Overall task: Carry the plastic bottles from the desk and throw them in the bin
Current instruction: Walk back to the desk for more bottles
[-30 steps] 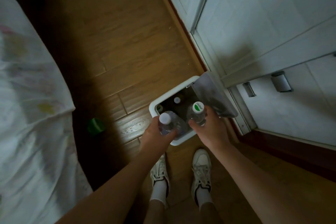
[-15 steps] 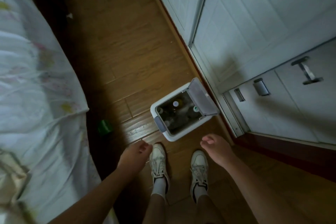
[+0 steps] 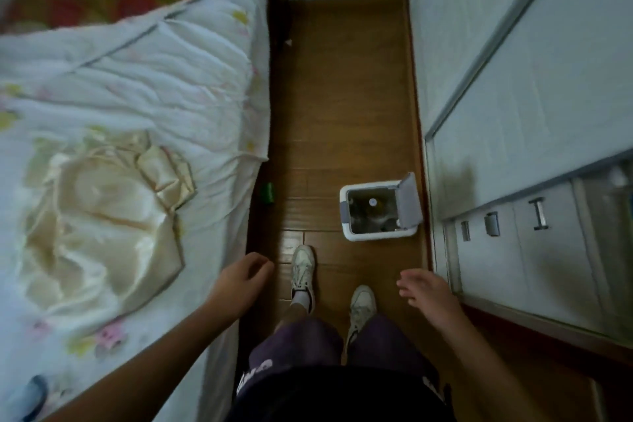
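Bottles (image 3: 372,203) lie inside the open bin (image 3: 376,235), well beyond both empty hands, left hand (image 3: 239,281) and right hand (image 3: 428,291), fingers loosely apart.

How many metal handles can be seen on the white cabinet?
3: one bar handle farthest right, two smaller handles beside it, toward the bin. Others may be hidden.

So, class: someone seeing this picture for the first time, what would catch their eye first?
Probably the white bin on the wooden floor, lid up, with a bottle cap showing inside. Then the rumpled white quilt filling the left side, and the left hand and right hand, both empty, above the white shoes.
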{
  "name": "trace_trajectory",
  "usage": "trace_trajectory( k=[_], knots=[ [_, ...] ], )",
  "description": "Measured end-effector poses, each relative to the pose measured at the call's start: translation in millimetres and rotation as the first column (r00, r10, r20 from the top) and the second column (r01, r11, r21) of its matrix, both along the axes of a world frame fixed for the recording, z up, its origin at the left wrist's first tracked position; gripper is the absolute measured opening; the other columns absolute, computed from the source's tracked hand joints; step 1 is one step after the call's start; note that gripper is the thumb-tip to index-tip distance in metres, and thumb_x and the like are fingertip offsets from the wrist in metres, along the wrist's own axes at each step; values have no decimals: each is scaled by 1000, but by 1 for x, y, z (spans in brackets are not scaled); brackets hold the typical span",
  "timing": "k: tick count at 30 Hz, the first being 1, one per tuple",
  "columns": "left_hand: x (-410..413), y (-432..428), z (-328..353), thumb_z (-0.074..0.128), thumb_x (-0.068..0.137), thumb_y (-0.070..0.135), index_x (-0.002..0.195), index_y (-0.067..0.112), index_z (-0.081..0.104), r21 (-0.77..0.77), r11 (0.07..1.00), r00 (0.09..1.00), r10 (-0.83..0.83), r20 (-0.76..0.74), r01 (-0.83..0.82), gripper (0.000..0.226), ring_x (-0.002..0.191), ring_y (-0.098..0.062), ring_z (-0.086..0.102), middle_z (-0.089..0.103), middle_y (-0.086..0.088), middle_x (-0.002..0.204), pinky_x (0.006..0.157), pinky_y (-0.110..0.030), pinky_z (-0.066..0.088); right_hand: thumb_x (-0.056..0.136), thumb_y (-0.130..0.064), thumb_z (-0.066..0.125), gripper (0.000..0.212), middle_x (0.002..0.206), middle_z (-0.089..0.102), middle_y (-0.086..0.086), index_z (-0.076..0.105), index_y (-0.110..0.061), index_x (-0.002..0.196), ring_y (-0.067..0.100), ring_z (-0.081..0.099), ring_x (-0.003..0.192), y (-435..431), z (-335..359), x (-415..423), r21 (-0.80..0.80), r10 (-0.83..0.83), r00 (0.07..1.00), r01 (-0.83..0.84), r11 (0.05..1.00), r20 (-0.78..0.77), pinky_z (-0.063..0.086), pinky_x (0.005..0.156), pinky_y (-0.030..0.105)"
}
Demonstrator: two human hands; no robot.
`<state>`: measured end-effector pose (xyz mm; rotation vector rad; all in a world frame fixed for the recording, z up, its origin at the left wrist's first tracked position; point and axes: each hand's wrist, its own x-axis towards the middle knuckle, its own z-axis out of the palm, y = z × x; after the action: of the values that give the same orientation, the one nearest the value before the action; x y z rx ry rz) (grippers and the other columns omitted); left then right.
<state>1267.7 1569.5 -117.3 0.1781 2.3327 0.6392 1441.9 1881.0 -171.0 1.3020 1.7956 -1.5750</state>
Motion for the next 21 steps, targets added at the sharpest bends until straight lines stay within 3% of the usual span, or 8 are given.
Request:
trace_trajectory(
  k=[2, 4, 7, 13, 16, 21],
  knots=[
    [13, -2, 18, 55, 101, 40, 104, 30, 68, 47, 997, 998, 60, -25, -58, 17, 87, -9, 66, 71, 7, 94, 72, -26, 46, 100, -28, 57, 11, 104, 72, -5, 65, -27, 107, 12, 68, 96, -1, 16, 3, 2, 68, 998, -68, 998, -5, 54, 80, 30],
    [44, -29, 53, 56, 101, 36, 104, 26, 69, 103, 970, 972, 226, -58, -219, 17, 89, -15, 66, 71, 3, 96, 78, -29, 47, 100, -25, 57, 12, 103, 73, -5, 65, -26, 108, 10, 69, 94, -16, 49, 3, 15, 228, 973, -228, 974, -31, 51, 72, 25],
    [75, -52, 61, 58, 101, 32, 101, 23, 70, 155, 914, 920, 387, -62, -374, 15, 89, -20, 68, 73, -2, 94, 78, -29, 47, 99, -26, 59, 11, 104, 72, -6, 66, -28, 107, 9, 69, 95, -18, 66, 2, 20, 351, 936, -351, 936, -12, 51, 73, 25],
    [192, -131, 47, 50, 103, 43, 93, 36, 70, 264, 628, 659, 751, 43, -732, 23, 83, -4, 70, 75, 11, 91, 78, -37, 56, 96, -31, 63, 11, 101, 73, -7, 69, -28, 105, 10, 70, 92, -44, 77, -1, 116, 636, 766, -642, 758, 89, 56, 89, 33],
    [251, -160, 33, 49, 104, 40, 97, 31, 69, 248, 496, 526, 848, 68, -832, 23, 89, -11, 70, 75, 4, 93, 83, -43, 57, 95, -31, 64, 9, 97, 74, -6, 69, -29, 102, 11, 70, 90, -71, 78, -8, 141, 745, 653, -757, 638, 137, 56, 87, 34],
    [362, -210, 25, 50, 104, 37, 100, 29, 68, 254, 242, 278, 953, 119, -937, 20, 93, -15, 69, 73, 2, 99, 85, -40, 55, 95, -30, 64, 10, 98, 74, -3, 70, -25, 101, 16, 70, 92, -161, 81, -10, 184, 887, 435, -895, 407, 153, 56, 90, 40]
  ],
)
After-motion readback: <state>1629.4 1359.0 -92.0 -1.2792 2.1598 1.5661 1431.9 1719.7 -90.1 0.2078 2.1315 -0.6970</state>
